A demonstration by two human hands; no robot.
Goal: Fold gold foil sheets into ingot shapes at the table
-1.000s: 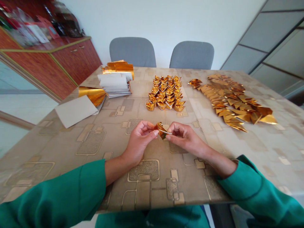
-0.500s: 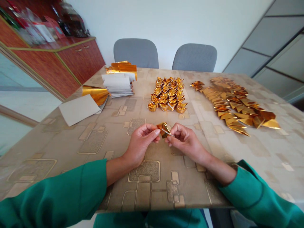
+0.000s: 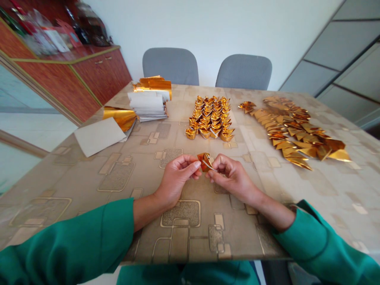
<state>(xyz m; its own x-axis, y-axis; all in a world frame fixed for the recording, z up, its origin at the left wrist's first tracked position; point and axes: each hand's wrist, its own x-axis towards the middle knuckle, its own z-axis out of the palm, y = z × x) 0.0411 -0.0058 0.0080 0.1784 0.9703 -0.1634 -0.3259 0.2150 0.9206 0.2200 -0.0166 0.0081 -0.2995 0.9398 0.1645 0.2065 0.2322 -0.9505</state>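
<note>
Between my two hands, just above the table, is a small folded gold paper ingot (image 3: 205,161) with a pale paper edge showing. My left hand (image 3: 178,176) pinches its left end between thumb and fingers. The right end is gripped by my right hand (image 3: 233,176), thumb and forefinger pressed together on it. Beyond the hands, finished-looking gold paper ingots (image 3: 210,116) stand in tight rows. To the right lies a spread of flatter folded gold paper pieces (image 3: 292,130), overlapping one another.
At the back left sits a stack of paper (image 3: 148,107) with gold sheets (image 3: 156,84) on top. A pale sheet (image 3: 99,136) and a curled gold sheet (image 3: 120,116) lie nearer. Two grey chairs (image 3: 170,65) stand behind the patterned table (image 3: 118,221); a red-brown cabinet (image 3: 74,79) is at left.
The gold ingot between my fingers has turned slightly and looks a little more opened in shape. Both hands stay almost in the same place.
</note>
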